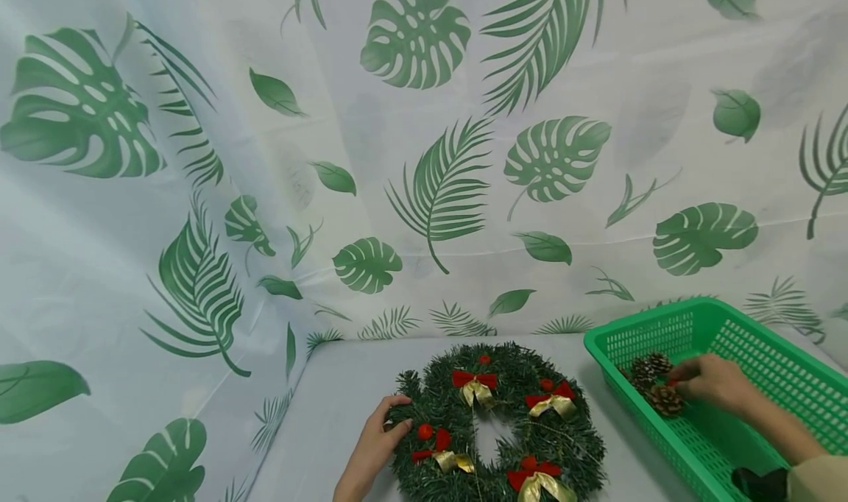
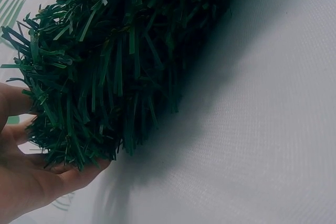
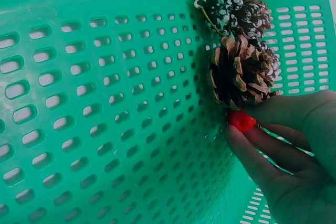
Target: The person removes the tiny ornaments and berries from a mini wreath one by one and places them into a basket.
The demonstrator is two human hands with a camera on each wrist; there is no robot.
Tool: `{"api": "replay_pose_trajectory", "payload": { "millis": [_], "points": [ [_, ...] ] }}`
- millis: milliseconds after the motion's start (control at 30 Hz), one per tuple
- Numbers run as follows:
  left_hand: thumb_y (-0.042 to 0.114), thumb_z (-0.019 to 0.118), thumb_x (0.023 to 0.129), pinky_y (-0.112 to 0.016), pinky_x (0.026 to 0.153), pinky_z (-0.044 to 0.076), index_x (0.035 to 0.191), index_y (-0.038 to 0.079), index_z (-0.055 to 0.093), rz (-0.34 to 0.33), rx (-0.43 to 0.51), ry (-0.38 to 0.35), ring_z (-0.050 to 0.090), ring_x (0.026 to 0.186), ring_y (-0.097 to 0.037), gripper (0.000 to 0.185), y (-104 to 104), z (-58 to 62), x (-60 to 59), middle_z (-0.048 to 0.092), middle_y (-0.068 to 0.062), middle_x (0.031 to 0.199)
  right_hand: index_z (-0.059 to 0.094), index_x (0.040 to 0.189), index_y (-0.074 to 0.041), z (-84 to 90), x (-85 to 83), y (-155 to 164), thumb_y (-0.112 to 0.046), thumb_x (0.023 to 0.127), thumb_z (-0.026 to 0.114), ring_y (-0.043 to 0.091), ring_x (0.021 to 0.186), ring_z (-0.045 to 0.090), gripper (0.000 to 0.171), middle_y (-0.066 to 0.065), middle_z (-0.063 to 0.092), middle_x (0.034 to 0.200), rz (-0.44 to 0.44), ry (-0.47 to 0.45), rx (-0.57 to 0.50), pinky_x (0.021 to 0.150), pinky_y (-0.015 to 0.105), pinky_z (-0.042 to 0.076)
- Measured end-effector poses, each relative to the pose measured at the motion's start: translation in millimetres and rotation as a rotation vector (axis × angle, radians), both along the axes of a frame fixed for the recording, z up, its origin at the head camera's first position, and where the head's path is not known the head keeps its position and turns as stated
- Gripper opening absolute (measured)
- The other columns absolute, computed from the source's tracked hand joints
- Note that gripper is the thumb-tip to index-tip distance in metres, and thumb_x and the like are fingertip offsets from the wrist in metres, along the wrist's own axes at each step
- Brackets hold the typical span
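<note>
A green Christmas wreath (image 1: 437,362) with red and gold bows and small red balls lies on the white table. At its left edge my left hand (image 1: 379,443) holds the greenery between thumb and fingers; the left wrist view shows the same hand (image 2: 37,171) around the wreath's side (image 2: 121,61). Inside the green basket (image 1: 748,347), my right hand (image 1: 718,384) pinches a small red berry (image 3: 241,121) between thumb and finger. Right beside those fingertips sits a brown pine cone (image 3: 239,74). A white-dusted pine cone (image 3: 239,11) lies behind it, against the basket wall.
The basket stands to the right of the wreath, its wall rising around my right hand. A dark object (image 1: 760,483) shows by the right sleeve. White cloth with green leaf prints (image 1: 437,185) hangs behind and to the left of the table (image 1: 331,391).
</note>
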State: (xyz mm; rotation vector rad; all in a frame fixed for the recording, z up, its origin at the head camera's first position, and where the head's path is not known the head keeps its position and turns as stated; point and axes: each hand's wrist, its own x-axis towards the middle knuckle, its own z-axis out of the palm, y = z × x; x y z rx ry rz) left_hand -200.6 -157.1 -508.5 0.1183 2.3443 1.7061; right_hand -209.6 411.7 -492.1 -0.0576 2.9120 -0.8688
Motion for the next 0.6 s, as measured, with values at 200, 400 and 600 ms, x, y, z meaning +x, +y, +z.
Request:
{"api": "replay_pose_trajectory", "payload": {
  "millis": [200,400,600],
  "points": [
    [0.017,0.066,0.099,-0.039,0.079,0.046,0.139,0.007,0.055,0.006,-0.009,0.006,0.063,0.097,-0.021,0.042,0,-1.1,-0.6,0.039,-0.029,0.156,0.073,0.104,0.009,2.3,1.4,0,-0.008,0.085,0.075,0.025,0.078,0.068,0.026,0.016,0.075,0.092,0.014,0.03,0.046,0.065,0.041,0.055],
    [0.018,0.065,0.1,-0.04,0.081,0.048,0.139,0.007,0.055,-0.003,0.007,0.003,0.065,0.106,-0.025,0.042,-1,-2.2,-0.7,0.038,-0.029,0.157,0.073,0.103,0.009,5.4,4.8,-1,-0.009,0.086,0.076,0.027,0.078,0.068,0.025,0.017,0.075,0.091,0.023,0.071,0.084,0.066,0.043,0.055],
    [0.018,0.065,0.1,-0.04,0.081,0.047,0.139,0.007,0.055,-0.015,0.014,0.026,0.064,0.106,-0.025,0.041,-3,-4.6,-0.4,0.038,-0.029,0.157,0.071,0.105,0.011,10.6,8.0,-2,-0.009,0.086,0.076,0.029,0.077,0.069,0.029,0.019,0.074,0.091,0.023,0.08,0.099,0.066,0.045,0.055]
  ]
}}
